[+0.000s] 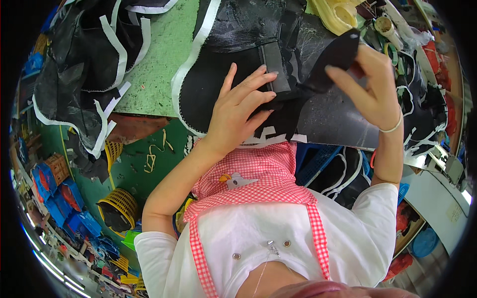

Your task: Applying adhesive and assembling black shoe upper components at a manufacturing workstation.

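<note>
My left hand lies with its fingers spread on a large black material piece, which has a white zigzag-stitched tape along its curved edge. Its fingertips reach the side of a dark grey rectangular strip on that piece. On the right, my right hand pinches a small curved black piece between thumb and fingers, raised over the dark work surface. The lower end of the small piece is slightly blurred, and I cannot tell whether it touches the large one.
More black pieces with white tape hang over the green tabletop on the left. A yellow bundle and a roll of tape lie at the back right. Below stand a yellow basket and a blue crate.
</note>
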A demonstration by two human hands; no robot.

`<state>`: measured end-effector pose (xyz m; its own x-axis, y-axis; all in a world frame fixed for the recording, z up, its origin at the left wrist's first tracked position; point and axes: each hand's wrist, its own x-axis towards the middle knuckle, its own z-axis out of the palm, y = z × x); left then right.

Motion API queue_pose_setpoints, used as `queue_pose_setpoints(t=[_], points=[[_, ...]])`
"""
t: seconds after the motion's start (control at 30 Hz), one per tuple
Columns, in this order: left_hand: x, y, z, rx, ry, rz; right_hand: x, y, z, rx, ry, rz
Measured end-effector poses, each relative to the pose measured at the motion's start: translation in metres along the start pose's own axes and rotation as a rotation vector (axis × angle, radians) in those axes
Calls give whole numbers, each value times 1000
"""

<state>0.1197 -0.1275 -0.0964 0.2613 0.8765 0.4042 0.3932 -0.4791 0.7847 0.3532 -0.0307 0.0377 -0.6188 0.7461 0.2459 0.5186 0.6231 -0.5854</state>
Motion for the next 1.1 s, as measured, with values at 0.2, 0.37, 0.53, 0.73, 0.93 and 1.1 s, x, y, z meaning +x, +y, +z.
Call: queue_pose_setpoints(t=[0.2,0.37,0.53,0.73,0.93,1.1], points=[[0,1,0,36,-18,-2,-1,-4,-8,-182,-274,71],[0,2,0,24,5,-28,0,60,-42,-13,379,274],[0,2,-1,18,10,-21,-7,189,-45,-368,318,378],[-1,1,-1,13,20,-47,-23,179,-68,485,228,614],[1,1,-1,-3,21,-56,-21,70,-1,528,-162,460],[0,-1,-8,-122,91,-11,16,51,18,440,-122,413]])
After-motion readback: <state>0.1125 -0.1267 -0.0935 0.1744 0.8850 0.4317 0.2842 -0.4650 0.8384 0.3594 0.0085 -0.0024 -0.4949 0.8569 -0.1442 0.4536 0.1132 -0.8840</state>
